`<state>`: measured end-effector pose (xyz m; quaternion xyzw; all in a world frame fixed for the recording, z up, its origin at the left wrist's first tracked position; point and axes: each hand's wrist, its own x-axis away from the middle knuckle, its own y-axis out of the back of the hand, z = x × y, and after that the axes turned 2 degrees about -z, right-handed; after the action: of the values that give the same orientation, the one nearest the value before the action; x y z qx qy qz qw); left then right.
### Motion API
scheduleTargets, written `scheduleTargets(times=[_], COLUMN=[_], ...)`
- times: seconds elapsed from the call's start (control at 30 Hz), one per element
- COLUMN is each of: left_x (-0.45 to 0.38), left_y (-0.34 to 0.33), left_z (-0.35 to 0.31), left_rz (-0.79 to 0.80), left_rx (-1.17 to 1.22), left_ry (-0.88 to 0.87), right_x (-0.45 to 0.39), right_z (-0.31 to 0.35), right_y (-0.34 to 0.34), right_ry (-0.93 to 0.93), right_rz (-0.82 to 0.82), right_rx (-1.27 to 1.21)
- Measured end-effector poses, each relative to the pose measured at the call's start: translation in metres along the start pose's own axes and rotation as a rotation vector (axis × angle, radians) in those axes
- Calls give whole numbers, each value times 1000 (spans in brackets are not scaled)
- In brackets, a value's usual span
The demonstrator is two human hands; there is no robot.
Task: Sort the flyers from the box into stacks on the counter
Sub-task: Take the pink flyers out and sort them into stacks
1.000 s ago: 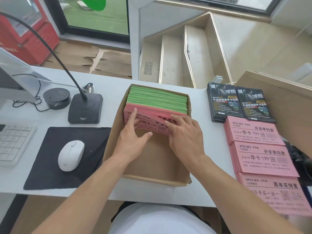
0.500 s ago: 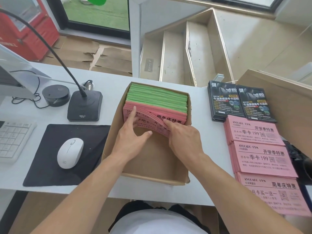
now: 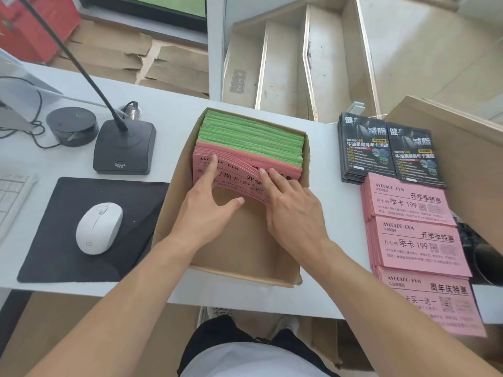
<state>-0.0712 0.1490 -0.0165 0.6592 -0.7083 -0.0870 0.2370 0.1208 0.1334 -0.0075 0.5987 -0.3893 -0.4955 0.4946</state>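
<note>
Head view. A cardboard box (image 3: 239, 257) stands on the white table (image 3: 174, 110), holding upright green flyers (image 3: 253, 138) at its far end and pink flyers (image 3: 234, 165) in front of them. The left hand (image 3: 202, 210) lays straight fingers on the front pink sheet, thumb spread apart beneath its lower edge; the right hand (image 3: 292, 210) presses bent fingers on the leaning pink sheets, tipping them forward. Right of the box lie two black flyer stacks (image 3: 386, 153) and three pink stacks (image 3: 416, 240) in a row.
</note>
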Motion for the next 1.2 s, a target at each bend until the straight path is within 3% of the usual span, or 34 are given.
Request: scheduleTargets(times=[0.47,0.7,0.9,1.03,1.2], left_x=[-2,-2,-2,0,14], left_y=[-2,-3,-2,0,15], left_z=[2,7,6,0,-22], left_rz=[26,30,33,-63,-391], left_rx=[-22,-33,-25,-1,84], left_ry=[-38,-44,-31,-6,-146], right_x=[4,-2,-1,-6,9], right_z=[3,7,10,5,-6], right_y=[4,11,13,22,57], right_ry=[-11,27,-3,-74,-40], right_rz=[48,-17,63,179,-155], right_rx=[43,73,-13,-162,-428])
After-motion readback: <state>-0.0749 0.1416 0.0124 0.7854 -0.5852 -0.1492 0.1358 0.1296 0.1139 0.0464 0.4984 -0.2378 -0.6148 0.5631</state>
